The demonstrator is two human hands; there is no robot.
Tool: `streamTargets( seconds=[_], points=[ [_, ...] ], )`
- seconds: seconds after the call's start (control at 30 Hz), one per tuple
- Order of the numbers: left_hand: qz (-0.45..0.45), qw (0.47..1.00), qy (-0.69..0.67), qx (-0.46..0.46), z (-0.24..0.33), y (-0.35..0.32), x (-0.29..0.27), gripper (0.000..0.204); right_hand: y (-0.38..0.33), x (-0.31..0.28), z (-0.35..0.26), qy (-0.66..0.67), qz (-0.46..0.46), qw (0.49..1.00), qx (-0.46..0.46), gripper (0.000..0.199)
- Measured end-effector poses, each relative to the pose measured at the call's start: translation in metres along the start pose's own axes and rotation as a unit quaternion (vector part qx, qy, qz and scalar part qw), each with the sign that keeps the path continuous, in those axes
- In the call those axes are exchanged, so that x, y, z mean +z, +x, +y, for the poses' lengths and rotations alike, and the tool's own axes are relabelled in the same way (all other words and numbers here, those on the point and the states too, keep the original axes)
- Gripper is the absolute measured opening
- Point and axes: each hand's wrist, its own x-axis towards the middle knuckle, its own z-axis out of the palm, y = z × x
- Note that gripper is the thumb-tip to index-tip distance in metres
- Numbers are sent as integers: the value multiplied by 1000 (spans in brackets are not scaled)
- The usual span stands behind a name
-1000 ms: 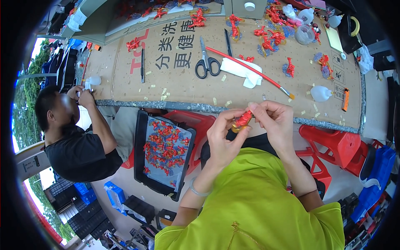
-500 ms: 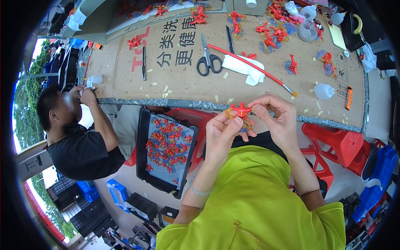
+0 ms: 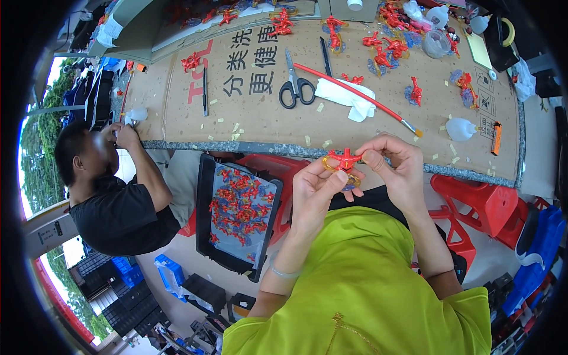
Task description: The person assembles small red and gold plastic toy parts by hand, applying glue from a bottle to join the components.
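A small red figurine with yellow and bluish clear parts is held up in front of me, just off the table's near edge. My left hand grips it from below, thumb and fingers closed about its lower part. With thumb and forefinger pinched, my right hand holds the figurine's outstretched right end. On the table beyond lie a red-handled brush, a white cloth and black-handled scissors. A white squeeze bottle and an orange utility knife are to the right.
Cardboard covers the table; more red figurines lie on it. A black tray full of figurines sits below the edge at left. Red stools stand at right. A person in black works at the far left.
The figurine has shifted very slightly right and down in my hands; both hands keep their hold. The person at left has moved a little.
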Motion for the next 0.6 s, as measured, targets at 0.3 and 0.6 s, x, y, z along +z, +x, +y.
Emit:
streamTargets(
  seconds=[0.3, 0.6],
  points=[
    [-6, 999, -44, 8, -1, 1, -4, 26, 1, -9, -2, 20, -1, 999, 32, 13],
    [9, 997, 64, 46, -2, 1, 4, 18, 0, -1, -8, -15, 0, 999, -38, 11]
  ],
)
